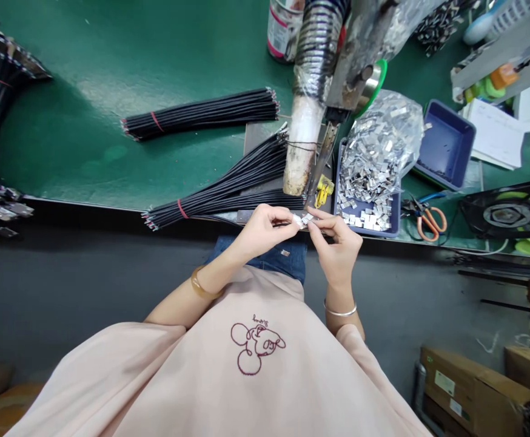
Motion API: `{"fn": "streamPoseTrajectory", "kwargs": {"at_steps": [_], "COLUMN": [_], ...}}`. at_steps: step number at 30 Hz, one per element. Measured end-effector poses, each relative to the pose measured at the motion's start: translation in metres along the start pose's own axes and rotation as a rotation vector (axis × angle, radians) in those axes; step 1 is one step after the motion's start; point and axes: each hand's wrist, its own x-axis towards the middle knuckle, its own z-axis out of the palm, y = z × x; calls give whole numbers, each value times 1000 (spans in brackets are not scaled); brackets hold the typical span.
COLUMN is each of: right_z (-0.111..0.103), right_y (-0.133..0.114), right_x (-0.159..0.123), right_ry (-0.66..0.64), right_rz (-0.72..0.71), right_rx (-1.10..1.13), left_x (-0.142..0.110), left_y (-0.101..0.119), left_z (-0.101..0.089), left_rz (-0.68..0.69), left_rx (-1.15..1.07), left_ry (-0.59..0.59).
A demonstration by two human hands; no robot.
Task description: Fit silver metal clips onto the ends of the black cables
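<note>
My left hand (pixel 267 232) pinches a small white and silver piece at the front edge of the bench. From the right, my right hand (pixel 338 244) closes thumb and fingertips on a small silver metal connector (pixel 307 218), almost touching that piece. Just left of my hands lies a banded bundle of black cables (pixel 228 182), fanned out toward a soldering tip (pixel 313 193). On the right, a blue tray (pixel 396 221) holds many silver connectors (pixel 369 179), some in a clear plastic bag. Another small metal piece (pixel 285 252) rests on my lap.
Above my hands hang a wrapped extraction hose (pixel 304 127) and a solder spool (pixel 374 88). A second cable bundle (pixel 201 114) lies further back. Scissors (pixel 431 222), a black fan (pixel 506 212) and an additional blue tray (pixel 447 142) are at right. Cardboard boxes (pixel 469 388) stand below.
</note>
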Motion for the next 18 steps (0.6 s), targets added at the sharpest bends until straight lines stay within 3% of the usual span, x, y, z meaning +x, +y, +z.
{"fn": "streamPoseTrajectory", "kwargs": {"at_steps": [4,18], "right_z": [0,0], "right_y": [0,-5], "right_x": [4,19], "right_ry": [13,-58], "right_rz": [-104,-45], "right_rx": [-64,-46], "left_x": [4,11], "left_y": [-1,-1], "left_z": [2,2], "left_rz": [-14,-23], "left_rx": [-25,-114], "left_ry": [31,117]}}
